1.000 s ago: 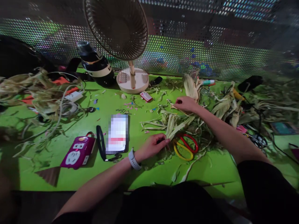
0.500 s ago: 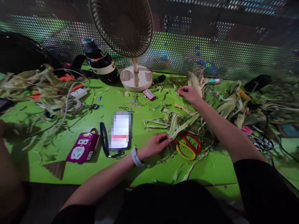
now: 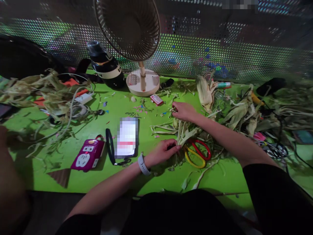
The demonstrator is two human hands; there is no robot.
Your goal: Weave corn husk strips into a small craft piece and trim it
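Observation:
My left hand (image 3: 164, 151), with a pale watch band on its wrist, pinches the lower end of a dried corn husk (image 3: 182, 132) between thumb and fingers. Beyond it, my right hand (image 3: 184, 111) has its fingertips pinched together low over the table, among small husk scraps (image 3: 173, 99). What lies between those fingertips is too small to make out. Scissors (image 3: 195, 160) with one red and one yellow handle loop lie just right of my left hand, their blades hidden under husks.
A phone (image 3: 127, 137), a black strap (image 3: 110, 147) and a purple power socket (image 3: 86, 155) lie on the left. Behind stand a fan (image 3: 143, 81) and a black bottle (image 3: 107, 70). Husk piles (image 3: 242, 114) cover the right side. Another person's arm (image 3: 11, 182) shows at far left.
My right hand has moved left and a little nearer, from beside the upright husk bundle to above the held husk. My left hand stays in place on its husk.

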